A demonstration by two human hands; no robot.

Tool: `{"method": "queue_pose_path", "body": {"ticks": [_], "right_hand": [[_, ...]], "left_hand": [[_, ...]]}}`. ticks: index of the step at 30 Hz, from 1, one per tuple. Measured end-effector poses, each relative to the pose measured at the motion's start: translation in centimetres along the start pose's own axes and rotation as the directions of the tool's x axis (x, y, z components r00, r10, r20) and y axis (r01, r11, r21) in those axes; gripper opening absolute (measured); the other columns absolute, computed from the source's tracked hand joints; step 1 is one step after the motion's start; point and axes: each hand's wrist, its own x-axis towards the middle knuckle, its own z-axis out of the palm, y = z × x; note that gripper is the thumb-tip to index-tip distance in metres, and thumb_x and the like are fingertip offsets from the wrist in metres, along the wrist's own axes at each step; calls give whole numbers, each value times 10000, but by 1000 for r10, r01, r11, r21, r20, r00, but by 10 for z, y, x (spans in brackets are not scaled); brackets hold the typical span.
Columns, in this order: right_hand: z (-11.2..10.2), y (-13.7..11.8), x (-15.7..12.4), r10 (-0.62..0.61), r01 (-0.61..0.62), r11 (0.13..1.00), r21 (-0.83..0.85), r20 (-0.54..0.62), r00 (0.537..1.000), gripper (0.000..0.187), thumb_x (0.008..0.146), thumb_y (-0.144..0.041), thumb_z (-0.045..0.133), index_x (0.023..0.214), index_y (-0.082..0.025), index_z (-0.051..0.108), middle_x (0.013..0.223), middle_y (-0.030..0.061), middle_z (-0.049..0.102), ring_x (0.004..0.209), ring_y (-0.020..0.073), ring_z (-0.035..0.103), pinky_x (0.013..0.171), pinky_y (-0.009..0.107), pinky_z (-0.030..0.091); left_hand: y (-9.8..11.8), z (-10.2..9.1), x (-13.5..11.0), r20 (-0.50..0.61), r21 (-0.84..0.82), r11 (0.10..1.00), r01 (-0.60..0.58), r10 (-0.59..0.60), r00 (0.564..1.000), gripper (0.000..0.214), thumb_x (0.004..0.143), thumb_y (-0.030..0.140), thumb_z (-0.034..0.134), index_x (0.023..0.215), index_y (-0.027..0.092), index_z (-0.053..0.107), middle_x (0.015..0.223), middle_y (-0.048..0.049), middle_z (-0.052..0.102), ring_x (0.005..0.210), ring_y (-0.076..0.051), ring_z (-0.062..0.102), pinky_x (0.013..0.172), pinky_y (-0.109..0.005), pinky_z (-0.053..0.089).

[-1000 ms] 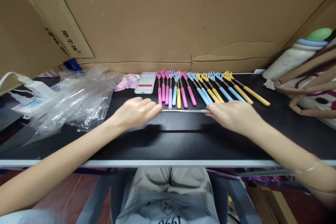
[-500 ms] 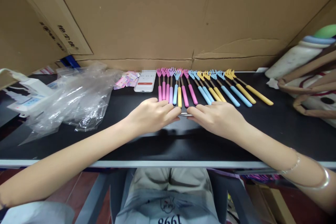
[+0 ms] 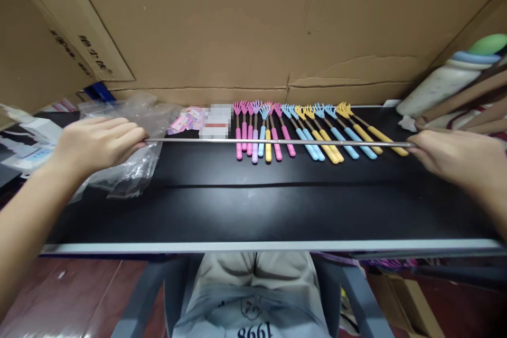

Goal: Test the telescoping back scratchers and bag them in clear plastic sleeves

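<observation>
A thin metal telescopic back scratcher (image 3: 222, 140) is drawn out long and level above the black table. My left hand (image 3: 101, 142) is closed around its left end, over the clear plastic bags. Its right end is gripped by my right hand (image 3: 455, 156), near the bag at the right. Both ends are hidden inside my fists, so the claw and handle do not show. Behind the rod lies a row of short back scratchers with claw heads: pink (image 3: 276, 134), purple (image 3: 255, 137), blue (image 3: 350, 142) and yellow (image 3: 328, 148).
Clear plastic bags (image 3: 138, 169) and a white power strip (image 3: 29, 158) lie at the left. Pink printed cards (image 3: 189, 119) and a blurred-out phone (image 3: 216, 121) rest near the cardboard wall (image 3: 198, 21). A bottle (image 3: 439, 82) leans at the right. The table's pale edge (image 3: 253, 246) runs along the front.
My hands have moved far apart, left and right, from almost touching at the middle. The metal rod between them has stretched from a short piece to a long one.
</observation>
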Motion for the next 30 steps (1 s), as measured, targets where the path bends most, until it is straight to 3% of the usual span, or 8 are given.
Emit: {"method": "queue_pose_path", "body": {"ticks": [2,4,7,9,14,21,25,30], "right_hand": [[2,9,-2,-10,10,1000,-21,11,1000,354,762,-502,599,742,-159,685,605,104,595,540,112,440,490,258,179],[2,10,-5,-35,27,997,-73,-118,992,412,832,-509,470,721,-166,670,526,83,535,510,117,428,478,246,164],[3,4,-11,-125,76,987,-144,-365,923,493,910,-435,276,694,-175,635,492,72,501,493,137,435,462,231,162],[5,1,-13,-187,134,979,-157,-401,897,507,914,-431,244,675,-178,613,495,71,508,479,146,443,449,231,157],[13,-1,-14,-199,171,978,-119,-301,933,484,900,-451,264,672,-188,601,559,85,586,495,166,493,459,235,176],[10,6,-15,23,-28,997,-65,-75,997,261,810,-403,492,830,-200,654,633,80,635,529,172,495,480,239,196],[7,5,-11,73,-72,997,-13,67,995,212,799,-360,565,881,-194,668,703,93,665,553,161,491,503,247,218],[5,-2,-10,112,-115,993,30,97,989,243,774,-362,615,936,-202,699,747,105,691,572,165,508,517,254,231]], "left_hand": [[-8,-2,-5,-25,11,1000,26,-26,999,302,949,324,431,686,213,530,600,34,585,603,-121,481,504,-215,299],[-13,-5,-5,-54,47,998,29,-27,998,319,950,319,422,673,211,537,601,33,595,599,-121,488,499,-212,295],[-15,-12,-1,-64,98,995,-32,38,997,305,948,281,432,684,202,562,619,23,620,625,-124,528,513,-207,320],[-12,-15,2,-75,96,993,-69,76,994,268,936,262,466,702,194,578,624,16,627,629,-131,539,518,-206,334],[-1,-17,1,-21,27,997,-78,79,997,208,912,296,517,764,185,615,663,3,653,624,-146,556,519,-217,342],[6,-19,2,20,-15,998,-53,53,998,228,930,283,496,760,205,625,655,18,644,601,-145,563,511,-219,337],[11,-17,6,55,17,998,-59,58,997,261,945,306,479,747,208,617,625,21,613,589,-151,557,517,-228,338],[17,-10,7,121,-20,997,-69,70,990,339,985,334,394,740,225,601,605,33,592,564,-139,549,516,-230,323]]}}
